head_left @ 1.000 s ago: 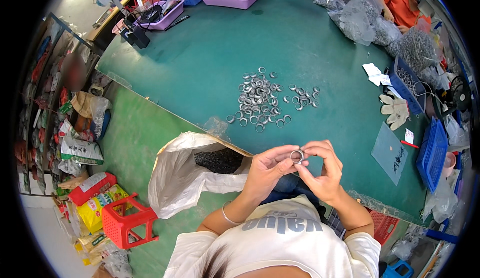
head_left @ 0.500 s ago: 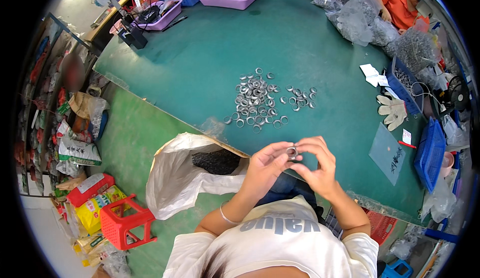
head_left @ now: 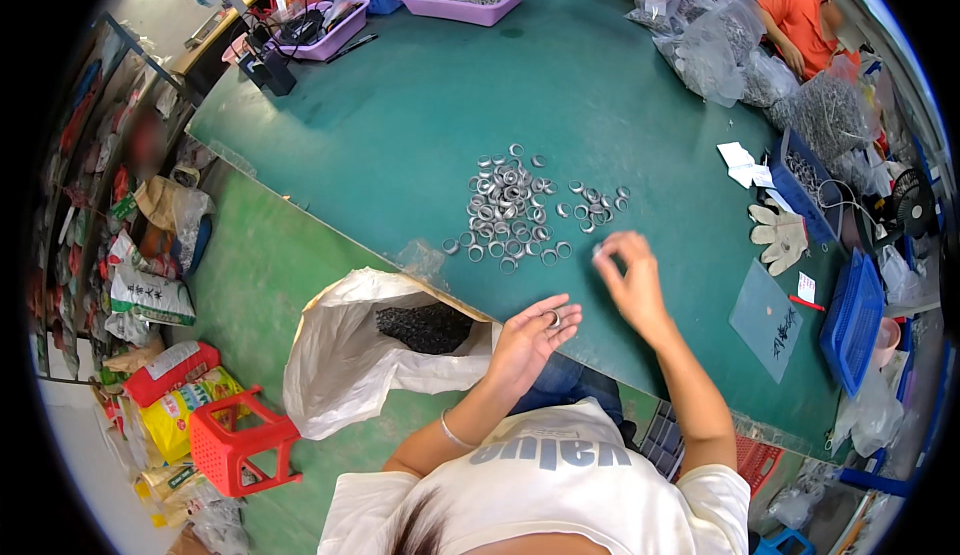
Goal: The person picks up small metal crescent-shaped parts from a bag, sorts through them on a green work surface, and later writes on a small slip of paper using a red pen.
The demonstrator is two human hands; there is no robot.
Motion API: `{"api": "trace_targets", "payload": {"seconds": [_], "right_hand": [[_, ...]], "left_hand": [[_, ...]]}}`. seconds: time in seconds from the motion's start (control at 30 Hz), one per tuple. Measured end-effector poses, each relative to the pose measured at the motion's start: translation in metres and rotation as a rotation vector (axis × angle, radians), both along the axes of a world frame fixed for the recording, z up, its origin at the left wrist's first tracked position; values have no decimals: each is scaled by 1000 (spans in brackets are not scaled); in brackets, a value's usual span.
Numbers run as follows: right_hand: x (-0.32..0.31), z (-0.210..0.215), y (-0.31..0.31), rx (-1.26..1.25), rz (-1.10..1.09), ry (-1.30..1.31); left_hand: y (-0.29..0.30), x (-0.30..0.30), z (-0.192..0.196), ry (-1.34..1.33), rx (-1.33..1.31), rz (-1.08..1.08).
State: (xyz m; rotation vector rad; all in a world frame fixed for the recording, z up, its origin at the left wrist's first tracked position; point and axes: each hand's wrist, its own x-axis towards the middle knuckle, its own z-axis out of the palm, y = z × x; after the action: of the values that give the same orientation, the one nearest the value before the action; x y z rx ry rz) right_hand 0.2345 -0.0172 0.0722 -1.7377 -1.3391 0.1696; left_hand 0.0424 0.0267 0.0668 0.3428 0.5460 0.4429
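Note:
In my left hand (head_left: 525,345), above the table's near edge, is a small grey metal ring (head_left: 553,319), held at the fingers. My right hand (head_left: 632,280) is farther forward over the green table. Its thumb and fingertips come together around something small and pale that I cannot make out. Just beyond my hands lies a loose pile of metal rings (head_left: 510,200). To its right sits a smaller cluster of the same rings (head_left: 596,205), close to my right fingertips.
At my left gapes a white sack (head_left: 330,355) with dark contents, against the table edge. A red stool (head_left: 235,440) stands on the floor. Along the right lie a glove (head_left: 778,237) and blue baskets (head_left: 855,320). Purple trays (head_left: 465,10) line the back; a person in orange sits far right.
My hands have parted. The right one has moved forward toward the smaller cluster, while the left has drawn slightly back and left with a ring. The view has shifted slightly.

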Motion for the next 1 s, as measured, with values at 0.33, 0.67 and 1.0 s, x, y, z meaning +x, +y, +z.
{"api": "trace_targets", "payload": {"seconds": [0.33,0.67,1.0], "right_hand": [[27,-1,37,2,-111,-121],[18,-20,25,-124,-113,-271],[-56,30,-15,-137,586,-21]], "left_hand": [[3,-40,-39,47,136,284],[21,-139,-69,860,307,604],[-14,-40,-30,-7,-119,25]]}}
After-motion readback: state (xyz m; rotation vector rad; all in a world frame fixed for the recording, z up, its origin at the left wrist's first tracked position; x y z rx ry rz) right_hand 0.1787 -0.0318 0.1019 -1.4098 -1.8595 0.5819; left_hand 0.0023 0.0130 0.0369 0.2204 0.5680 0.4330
